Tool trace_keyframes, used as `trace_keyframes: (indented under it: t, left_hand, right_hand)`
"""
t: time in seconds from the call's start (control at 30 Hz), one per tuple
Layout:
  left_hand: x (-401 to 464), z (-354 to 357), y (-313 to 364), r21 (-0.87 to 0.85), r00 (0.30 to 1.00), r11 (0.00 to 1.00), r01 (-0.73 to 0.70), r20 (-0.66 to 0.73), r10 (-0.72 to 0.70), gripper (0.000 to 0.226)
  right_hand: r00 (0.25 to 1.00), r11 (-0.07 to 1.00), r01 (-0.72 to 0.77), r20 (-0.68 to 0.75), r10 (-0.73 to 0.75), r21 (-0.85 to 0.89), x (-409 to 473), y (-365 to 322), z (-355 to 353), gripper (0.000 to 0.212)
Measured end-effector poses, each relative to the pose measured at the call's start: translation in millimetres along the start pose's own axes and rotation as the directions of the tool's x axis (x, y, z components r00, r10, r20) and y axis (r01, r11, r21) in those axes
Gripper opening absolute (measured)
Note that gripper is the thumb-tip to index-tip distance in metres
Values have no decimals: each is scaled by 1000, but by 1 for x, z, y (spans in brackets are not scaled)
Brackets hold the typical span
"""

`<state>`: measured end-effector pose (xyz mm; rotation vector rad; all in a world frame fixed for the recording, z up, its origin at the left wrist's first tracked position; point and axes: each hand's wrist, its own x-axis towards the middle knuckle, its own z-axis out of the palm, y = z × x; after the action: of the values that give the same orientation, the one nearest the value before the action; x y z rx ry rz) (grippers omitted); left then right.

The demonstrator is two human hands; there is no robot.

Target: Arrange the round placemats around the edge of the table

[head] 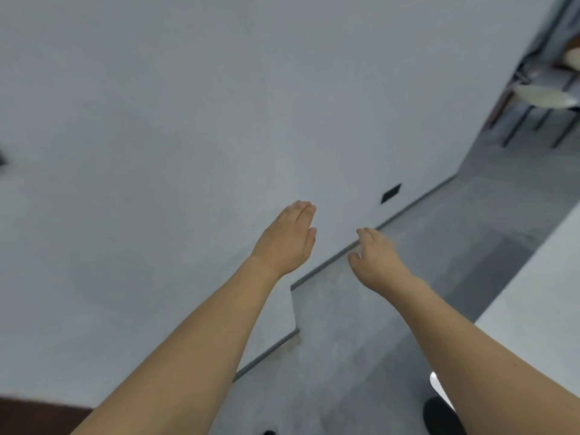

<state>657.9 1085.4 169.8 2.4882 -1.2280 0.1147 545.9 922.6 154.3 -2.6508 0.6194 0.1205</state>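
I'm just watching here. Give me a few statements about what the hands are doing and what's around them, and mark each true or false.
1. Both hands are empty. True: the left hand and right hand hold nothing.
2. A placemat lies under the left hand. False: no placemat is in view; a grey wall is behind it.
3. The hands are clasped together. False: they are apart.
4. A chair stands at the upper right. True.
5. The right hand makes a fist. False: its fingers are loose.
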Motion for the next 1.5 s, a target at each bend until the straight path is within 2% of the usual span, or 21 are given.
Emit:
trace_keyframes:
  t: [0.17,0.37,0.53,0.7,0.8,1.03,1.17,1.37,1.5]
  left_hand:
    - [86,41,-4,-39,984,989,-144,103,147,52]
    - [174,109,50,-98,925,952,-290,229,305,53]
    - [225,155,96,-107,836,895,-432,326,442,52]
    - [281,182,129,-132,762,852,-507,394,514,53]
    - [319,200,151,-148,704,803,-577,407,581,53]
    - [401,239,233,-190,552,658,-728,406,728,55]
    - [411,271,305,-265,397,535,-802,432,810,54]
    - [399,311,402,-353,209,376,-857,428,879,53]
    - [383,342,466,-428,19,210,-879,410,912,53]
  right_hand:
    - [974,975,-217,-59,220,54,21,48,-9,61]
    - [887,887,-443,-79,455,129,33,134,-13,59]
    - [802,792,-572,-58,595,215,42,186,-11,60]
    - [735,718,-632,-69,675,293,54,219,-25,60]
    - [669,659,-678,-100,737,325,60,245,-37,59]
    - [462,460,-759,-116,879,461,54,295,-67,57]
    - [328,333,-764,-112,938,553,33,336,-71,57]
    - [164,138,-716,-27,986,684,-3,393,-64,58]
    - [11,-39,-643,60,998,765,-30,421,-50,59]
